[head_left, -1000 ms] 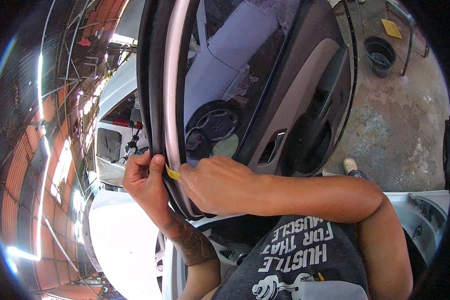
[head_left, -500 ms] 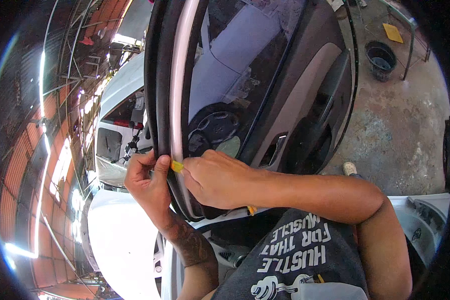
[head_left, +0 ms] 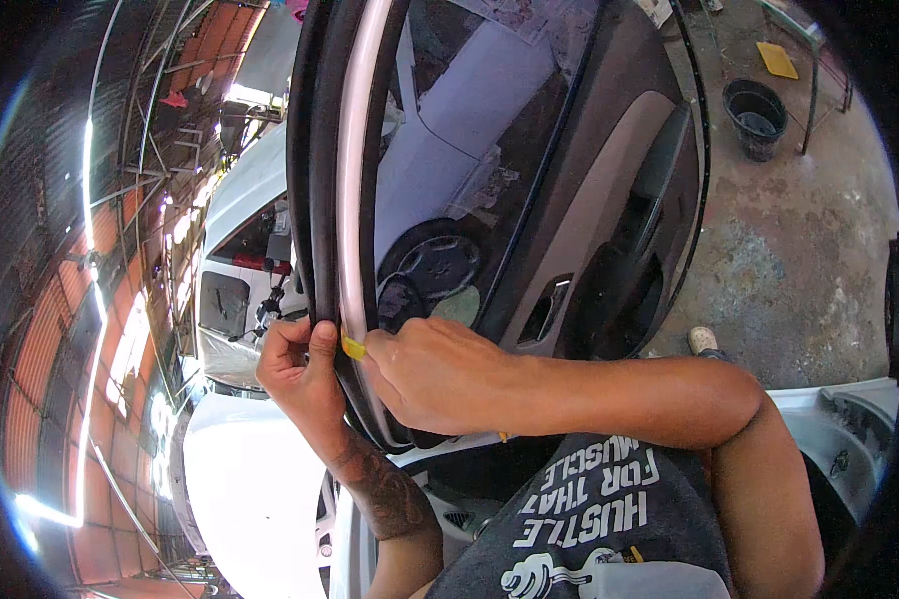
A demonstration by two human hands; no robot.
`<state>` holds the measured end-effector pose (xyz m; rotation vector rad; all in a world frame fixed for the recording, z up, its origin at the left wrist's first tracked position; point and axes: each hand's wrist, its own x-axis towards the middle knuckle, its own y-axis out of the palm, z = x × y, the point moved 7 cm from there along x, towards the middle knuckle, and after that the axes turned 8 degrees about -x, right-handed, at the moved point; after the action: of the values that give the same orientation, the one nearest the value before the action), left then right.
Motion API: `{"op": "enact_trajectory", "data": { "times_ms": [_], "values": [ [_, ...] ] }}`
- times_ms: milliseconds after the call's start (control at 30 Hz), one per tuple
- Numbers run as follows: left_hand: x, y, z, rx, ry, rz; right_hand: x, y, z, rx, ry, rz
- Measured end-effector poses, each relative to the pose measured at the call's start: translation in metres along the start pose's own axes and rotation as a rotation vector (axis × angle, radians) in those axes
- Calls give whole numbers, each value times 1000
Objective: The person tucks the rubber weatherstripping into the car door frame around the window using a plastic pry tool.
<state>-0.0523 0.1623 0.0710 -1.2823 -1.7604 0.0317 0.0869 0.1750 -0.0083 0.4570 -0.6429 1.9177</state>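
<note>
A car door stands open in front of me, its black rubber weatherstrip (head_left: 325, 200) running along the window frame beside a pale painted strip (head_left: 353, 180). My left hand (head_left: 305, 374) is closed at the frame's outer edge, thumb and fingers pinching the weatherstrip. My right hand (head_left: 449, 377) makes a fist across the frame, gripping a yellow tool (head_left: 354, 347). The tool's flat tip pokes out beside my left thumb, against the frame. Most of it is hidden in the fist, so its exact kind is unclear; a bit of yellow shows below the hand.
The door's window glass (head_left: 469, 150) and inner panel (head_left: 619, 200) lie beyond my right arm. A black bucket (head_left: 755, 120) and a yellow flat piece (head_left: 777, 60) are on the stained floor. Other white car bodywork (head_left: 250, 489) stands at the left.
The view has shifted slightly, so the door and hands sit a little lower. Both hands keep their grips at about the same place on the frame. Less yellow shows below my right hand.
</note>
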Motion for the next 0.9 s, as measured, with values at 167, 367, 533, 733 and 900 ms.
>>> {"op": "enact_trajectory", "data": {
  "times_ms": [167, 367, 533, 733, 900],
  "values": [
    [-1, 0, -3, 21, 6, 6, 4, 3, -6, 13, -2, 5],
    [1, 0, -1, 30, 17, 12, 6, 7, -6, 86, 9, 11],
    [1, -5, 6, -30, 17, 15, 4, -2, 0, 57, 31, 34],
    [3, -2, -2, -5, 38, 8, 10, -6, -4, -18, -13, -16],
    [3, -8, 8, -18, 4, 1, 8, -18, 0, 31, 15, 19]
  ]
}}
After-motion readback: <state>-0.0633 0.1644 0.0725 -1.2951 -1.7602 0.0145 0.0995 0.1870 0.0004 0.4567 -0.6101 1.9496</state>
